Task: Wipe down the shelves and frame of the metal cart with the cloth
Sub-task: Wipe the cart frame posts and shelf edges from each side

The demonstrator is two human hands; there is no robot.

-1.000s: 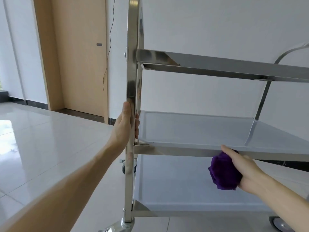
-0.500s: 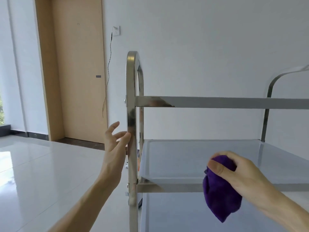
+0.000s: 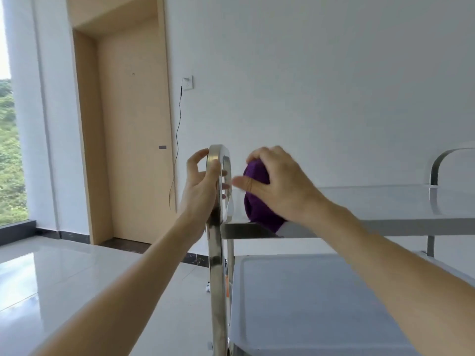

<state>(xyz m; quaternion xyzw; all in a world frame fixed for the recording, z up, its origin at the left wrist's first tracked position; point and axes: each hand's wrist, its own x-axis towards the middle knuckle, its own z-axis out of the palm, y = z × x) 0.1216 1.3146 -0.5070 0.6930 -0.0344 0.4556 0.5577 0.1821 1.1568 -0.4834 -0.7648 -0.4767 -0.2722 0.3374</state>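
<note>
1. The left hand (image 3: 199, 187) is wrapped around the arched end handle (image 3: 218, 160) of the stainless steel cart (image 3: 217, 253), just below the top of the arch; the thumb lies across the near face of the bar and the fingers curl round its far side.
2. The right hand (image 3: 279, 183) is held just to the right of that handle, above the left end of the top shelf (image 3: 372, 201). Its fingers are curled over a bunched purple cloth (image 3: 259, 199), which is gripped from above; the thumb points toward the handle.
3. The lower part of the cloth is seen at the level of the top shelf's front rim; whether it actually touches the shelf surface cannot be settled, since the hand is blurred and covers the contact area.
4. Below both hands, the middle shelf (image 3: 308, 304) is seen as a flat tray, crossed at the right by the right forearm.
5. Well to the right of the right hand, the second arched handle (image 3: 437, 165) is visible at the cart's far end.
6. To the left of the left hand, a wooden door (image 3: 133, 129) and a wall socket (image 3: 187, 83) with a hanging black cable (image 3: 176, 150) are noted; a glossy tiled floor (image 3: 51, 278) lies beneath.
</note>
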